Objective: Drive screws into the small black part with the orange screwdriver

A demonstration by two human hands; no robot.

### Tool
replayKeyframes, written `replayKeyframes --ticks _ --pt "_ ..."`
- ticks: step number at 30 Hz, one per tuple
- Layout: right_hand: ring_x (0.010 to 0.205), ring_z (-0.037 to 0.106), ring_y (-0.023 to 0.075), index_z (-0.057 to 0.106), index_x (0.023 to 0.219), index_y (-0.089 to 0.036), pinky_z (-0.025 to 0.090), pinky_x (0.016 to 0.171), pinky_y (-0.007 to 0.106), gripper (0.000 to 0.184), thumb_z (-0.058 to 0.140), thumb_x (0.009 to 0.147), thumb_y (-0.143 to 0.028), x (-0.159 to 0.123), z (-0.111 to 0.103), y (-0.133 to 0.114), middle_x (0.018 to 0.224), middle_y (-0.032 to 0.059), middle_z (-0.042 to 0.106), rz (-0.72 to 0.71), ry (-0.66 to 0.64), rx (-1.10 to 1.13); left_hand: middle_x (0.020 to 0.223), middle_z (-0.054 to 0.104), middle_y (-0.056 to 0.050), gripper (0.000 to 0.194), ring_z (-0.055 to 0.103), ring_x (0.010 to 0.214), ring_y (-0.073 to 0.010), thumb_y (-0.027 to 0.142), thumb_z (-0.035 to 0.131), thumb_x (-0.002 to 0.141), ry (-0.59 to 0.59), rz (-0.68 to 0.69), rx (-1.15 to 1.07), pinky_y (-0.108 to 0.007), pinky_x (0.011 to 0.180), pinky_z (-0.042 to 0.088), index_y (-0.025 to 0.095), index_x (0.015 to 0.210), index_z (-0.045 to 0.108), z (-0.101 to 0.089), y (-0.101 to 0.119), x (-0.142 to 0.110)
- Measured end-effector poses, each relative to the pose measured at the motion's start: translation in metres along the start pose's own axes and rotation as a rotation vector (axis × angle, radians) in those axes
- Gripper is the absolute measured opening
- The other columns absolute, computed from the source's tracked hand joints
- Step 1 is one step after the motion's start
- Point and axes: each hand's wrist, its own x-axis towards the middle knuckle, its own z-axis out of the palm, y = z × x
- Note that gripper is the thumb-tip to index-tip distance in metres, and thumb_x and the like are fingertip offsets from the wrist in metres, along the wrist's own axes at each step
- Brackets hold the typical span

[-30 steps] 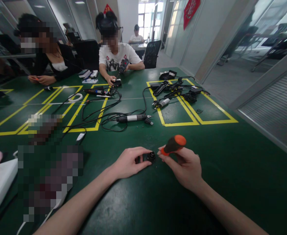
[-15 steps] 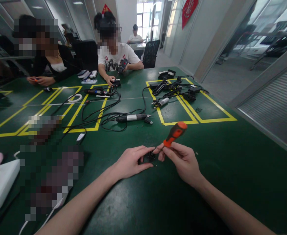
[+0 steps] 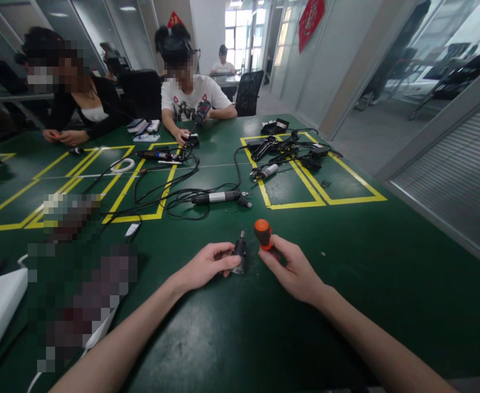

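Observation:
My left hand (image 3: 207, 266) is closed around a small black cylindrical part with a metal shaft (image 3: 240, 250), which points up and away from me just above the green table. In my right hand (image 3: 295, 268) is a screwdriver (image 3: 263, 233), its orange and dark grey handle tilted upright between thumb and fingers. The screwdriver's shaft and tip are hidden or too small to see. A short gap separates the handle from the black part. Beyond both hands lies a silver and black pen-shaped power tool (image 3: 219, 197) with a coiled black cable.
Yellow tape (image 3: 297, 206) marks rectangles on the green table (image 3: 207, 344). Black tools and cables (image 3: 283, 146) are heaped at the back right, near a silver-bodied tool (image 3: 268, 172). Across the table a person in a white shirt (image 3: 197, 93) holds a power drill (image 3: 201, 112). A white box (image 3: 3, 311) stands left.
The screwdriver has moved left and now stands more upright, apart from the black part. My left hand has lifted and turned that part, so its metal shaft shows.

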Motion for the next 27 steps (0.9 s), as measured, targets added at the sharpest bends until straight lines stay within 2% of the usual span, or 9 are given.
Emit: replayKeyframes --ticks 2,4,9,13,19,27 --pt "0.060 0.045 0.0140 0.049 0.078 -0.023 0.038 0.057 0.026 0.022 0.051 0.100 -0.025 0.0002 0.0021 0.0000 0.069 -0.0031 0.048 -0.003 -0.042 -0.022 0.074 0.054 0.002 0.055 0.044 0.062 -0.0112 0.069 0.070 0.084 -0.028 -0.006 0.008 -0.025 0.060 0.035 0.014 0.088 0.064 -0.0013 -0.0006 0.0000" --pt "0.062 0.048 0.0150 0.050 0.081 -0.023 0.040 0.059 0.027 0.022 0.047 0.103 -0.025 0.0006 0.0035 0.0003 0.072 -0.0014 0.052 -0.015 -0.092 -0.047 0.074 0.055 0.002 0.056 0.043 0.061 -0.0110 0.070 0.070 0.085 -0.058 -0.006 0.013 -0.025 0.058 0.033 0.014 0.087 0.065 -0.0012 -0.0011 0.0004" --pt "0.070 0.054 0.0177 0.055 0.085 -0.022 0.041 0.064 0.028 0.025 0.043 0.107 -0.024 0.0014 0.0041 0.0023 0.078 0.0029 0.062 -0.148 -0.208 -0.167 0.067 0.050 0.003 0.056 0.040 0.060 -0.0107 0.071 0.068 0.086 -0.075 0.023 0.050 -0.025 0.058 0.031 0.015 0.080 0.062 0.0015 -0.0025 0.0004" --pt "0.069 0.055 0.0174 0.058 0.087 -0.021 0.041 0.063 0.028 0.025 0.043 0.108 -0.022 0.0011 0.0040 0.0025 0.078 0.0032 0.063 -0.179 -0.228 -0.222 0.063 0.046 0.005 0.056 0.039 0.059 -0.0108 0.071 0.067 0.086 -0.062 0.014 0.086 -0.026 0.058 0.030 0.016 0.076 0.059 0.0031 -0.0021 -0.0008" --pt "0.069 0.058 0.0172 0.060 0.088 -0.020 0.044 0.063 0.027 0.022 0.047 0.106 -0.020 -0.0001 0.0024 0.0012 0.079 0.0038 0.065 -0.146 -0.248 -0.214 0.069 0.046 0.005 0.052 0.037 0.063 -0.0113 0.065 0.067 0.088 -0.096 0.030 0.073 -0.026 0.060 0.030 0.014 0.093 0.066 0.0040 0.0012 -0.0008" --pt "0.068 0.058 0.0173 0.060 0.084 -0.021 0.043 0.062 0.027 0.026 0.047 0.106 -0.023 0.0027 -0.0030 0.0071 0.076 0.0039 0.064 -0.132 -0.235 -0.245 0.065 0.041 0.006 0.044 0.034 0.061 -0.0104 0.058 0.073 0.084 -0.048 -0.026 0.210 -0.025 0.057 0.027 0.015 0.081 0.063 0.0041 0.0048 -0.0008"
